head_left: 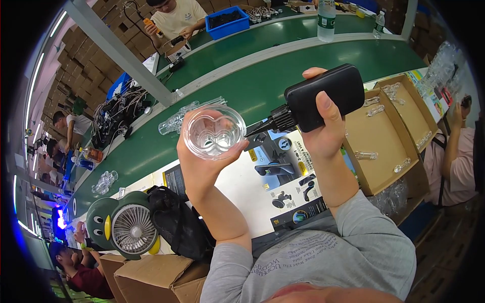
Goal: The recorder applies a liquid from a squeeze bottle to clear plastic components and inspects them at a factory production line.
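My left hand [204, 169] is wrapped round a clear plastic cup-like piece [214, 132], its round mouth facing up and a heart-like shape showing inside. In my right hand [326, 126] is a flat black squeeze bottle [328, 96], tipped sideways. Its ribbed cap and thin black nozzle [257, 128] point left, and the tip is at the rim of the clear piece; whether it touches I cannot tell. Beneath my hands lies a printed cardboard sheet [247, 202] on the green bench.
Clear parts [187, 113] lie behind my left hand. At right are open cardboard trays [384, 146] with small clear pieces. A green penguin-shaped fan [132, 227] and a black bag [177, 217] stand at left. Across the bench, a person [179, 20] works beside a blue bin [227, 25].
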`<state>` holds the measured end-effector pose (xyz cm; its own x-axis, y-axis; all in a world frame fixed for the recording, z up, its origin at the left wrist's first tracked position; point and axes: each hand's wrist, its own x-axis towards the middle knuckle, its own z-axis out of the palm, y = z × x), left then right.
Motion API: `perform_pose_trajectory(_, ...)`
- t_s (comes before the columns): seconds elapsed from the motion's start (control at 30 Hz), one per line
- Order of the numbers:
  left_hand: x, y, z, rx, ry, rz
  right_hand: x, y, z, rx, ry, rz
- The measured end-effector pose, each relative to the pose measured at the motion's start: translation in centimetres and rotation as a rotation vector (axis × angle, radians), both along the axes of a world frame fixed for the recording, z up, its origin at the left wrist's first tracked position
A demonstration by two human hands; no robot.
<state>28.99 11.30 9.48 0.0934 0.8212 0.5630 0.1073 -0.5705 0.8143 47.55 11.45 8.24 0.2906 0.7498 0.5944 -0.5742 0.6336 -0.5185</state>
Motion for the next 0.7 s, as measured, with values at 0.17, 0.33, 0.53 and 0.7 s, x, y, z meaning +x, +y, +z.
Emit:
perform_pose_trajectory(0.17,-0.1,0.2,-0.6,0.047,-0.118,-0.062,0.0,0.0,0.2,-0.012,0.010,0.013)
perform_pose_trajectory(0.33,-0.4,0.7,-1.0,0.088,-0.044,-0.057,0.2,0.1,0.2,-0.039,0.014,0.015)
perform_pose_trajectory(0.53,-0.7,0.7,-0.6,0.196,0.075,0.014,0.2,-0.1,0.5,-0.102,0.001,0.042)
perform_pose_trajectory(0.7,-1.0,0.6,-0.3,0.201,0.180,0.074,0.3,0.0,0.6,-0.115,0.003,0.040)
